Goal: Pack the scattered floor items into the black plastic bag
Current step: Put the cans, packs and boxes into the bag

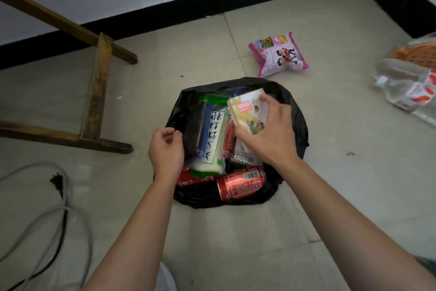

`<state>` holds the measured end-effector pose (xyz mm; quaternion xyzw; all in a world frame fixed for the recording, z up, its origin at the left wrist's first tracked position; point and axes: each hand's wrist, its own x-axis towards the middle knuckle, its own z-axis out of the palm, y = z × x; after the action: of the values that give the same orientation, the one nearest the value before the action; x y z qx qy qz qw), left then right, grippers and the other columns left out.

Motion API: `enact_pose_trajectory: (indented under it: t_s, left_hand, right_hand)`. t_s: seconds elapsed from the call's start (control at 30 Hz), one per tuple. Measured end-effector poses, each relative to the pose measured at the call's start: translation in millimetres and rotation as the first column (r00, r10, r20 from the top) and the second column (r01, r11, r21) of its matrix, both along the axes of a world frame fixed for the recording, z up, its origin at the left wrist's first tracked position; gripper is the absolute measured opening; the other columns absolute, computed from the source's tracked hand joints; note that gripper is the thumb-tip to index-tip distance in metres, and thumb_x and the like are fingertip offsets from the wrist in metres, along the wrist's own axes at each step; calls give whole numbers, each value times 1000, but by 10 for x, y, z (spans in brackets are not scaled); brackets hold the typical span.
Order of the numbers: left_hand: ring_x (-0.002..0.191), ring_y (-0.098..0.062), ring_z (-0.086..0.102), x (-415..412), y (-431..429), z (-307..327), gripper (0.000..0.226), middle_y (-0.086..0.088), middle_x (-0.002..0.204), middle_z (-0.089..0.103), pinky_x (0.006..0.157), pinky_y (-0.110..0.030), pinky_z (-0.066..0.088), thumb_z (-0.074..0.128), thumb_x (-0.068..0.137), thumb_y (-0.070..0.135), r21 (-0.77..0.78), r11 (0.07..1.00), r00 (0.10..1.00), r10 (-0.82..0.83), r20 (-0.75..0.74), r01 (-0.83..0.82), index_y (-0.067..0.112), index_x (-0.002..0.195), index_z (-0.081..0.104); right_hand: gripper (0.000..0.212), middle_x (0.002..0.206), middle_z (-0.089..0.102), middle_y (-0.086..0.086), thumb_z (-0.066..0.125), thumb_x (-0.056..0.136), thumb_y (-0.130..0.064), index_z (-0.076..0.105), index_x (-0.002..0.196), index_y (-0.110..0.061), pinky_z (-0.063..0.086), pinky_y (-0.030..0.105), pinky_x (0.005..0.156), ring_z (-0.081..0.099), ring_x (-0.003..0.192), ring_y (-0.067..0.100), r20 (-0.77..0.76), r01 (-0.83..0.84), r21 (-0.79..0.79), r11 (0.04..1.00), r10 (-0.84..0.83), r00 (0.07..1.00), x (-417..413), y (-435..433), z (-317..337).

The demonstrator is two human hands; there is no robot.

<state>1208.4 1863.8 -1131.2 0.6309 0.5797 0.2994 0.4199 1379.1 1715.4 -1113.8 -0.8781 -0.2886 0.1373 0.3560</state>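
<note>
Floor (212,243): beige tiles, black plastic bag (298,125) open.
Right hand (271,136): grip holding small carton (247,111) over bag.
Left hand (166,149): grip pinching bag's rim.
Pink snack packet (278,54): beyond bag.

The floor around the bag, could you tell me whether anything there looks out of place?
Yes: a pink snack packet and a clear plastic bag lie on the tiles outside the black bag, unpacked.

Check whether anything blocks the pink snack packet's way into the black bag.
Nothing visible lies on the floor between the pink snack packet and the black plastic bag. The right hand, holding a small box, hangs over the bag's mouth; the left hand holds the rim.
</note>
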Motion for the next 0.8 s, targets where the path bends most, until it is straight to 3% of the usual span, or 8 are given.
enact_pose_trajectory:
  t_s: [0.07,0.13,0.3,0.43,0.53,0.6,0.67,0.8]
  left_hand:
    - [89,-20,61,-52,33,45,15,2,87,63,73,-28,42,64,85,21,190,982,985,20,-171,13,21,96,55]
    - [101,-23,52,-127,105,40,27,-1,98,54,77,-30,38,65,81,16,276,951,925,-24,-378,137,19,106,56]
    - [130,-34,28,-349,305,-69,65,-10,136,35,107,-49,28,75,73,26,105,902,697,-245,-674,418,25,132,46]
    - [132,-34,24,-460,453,-107,74,-14,140,32,104,-48,27,80,68,30,66,818,498,-282,-820,572,25,134,47]
    - [119,-35,39,-507,482,-210,56,-14,124,47,90,-45,35,81,68,32,85,786,423,-234,-876,612,23,120,62]
    - [103,-35,49,-556,477,-282,31,-12,105,56,80,-43,40,77,77,28,199,773,495,-166,-853,602,18,105,72]
    - [94,-33,53,-613,473,-316,17,-11,96,58,73,-41,45,73,85,24,325,806,674,-120,-729,495,12,97,75]
    - [100,-29,53,-644,360,-293,14,-12,104,58,82,-26,39,66,90,17,388,904,917,-12,-399,181,6,97,67]
  right_hand:
    - [89,132,41,9,62,70,-68,36,145,-27,36,42,96,43,119,29,138,-122,-197,973,151,979,-115,-6,-218]
    - [87,134,43,10,59,72,-70,39,144,-25,34,43,96,40,120,31,238,-127,-253,959,189,953,-149,-22,-320]
    - [101,141,40,8,69,68,-71,30,150,-27,33,45,100,36,125,31,207,-135,-314,940,206,956,-82,23,-294]
    - [93,141,42,8,72,69,-61,34,147,-28,33,45,99,37,125,31,191,-129,-294,947,191,963,-116,72,-255]
    - [85,140,46,7,73,70,-57,39,143,-28,33,44,99,38,126,30,184,-109,-251,962,157,970,-154,113,-232]
    - [83,140,47,5,72,70,-60,41,141,-30,33,44,99,39,127,29,176,-113,-221,969,154,972,-175,151,-222]
    - [79,139,47,3,71,71,-59,42,139,-32,33,43,99,39,128,27,181,-132,-189,973,167,969,-206,196,-201]
    - [66,143,44,6,69,75,-56,49,134,-34,29,44,103,36,131,28,209,-180,-122,976,203,957,-273,352,-137]
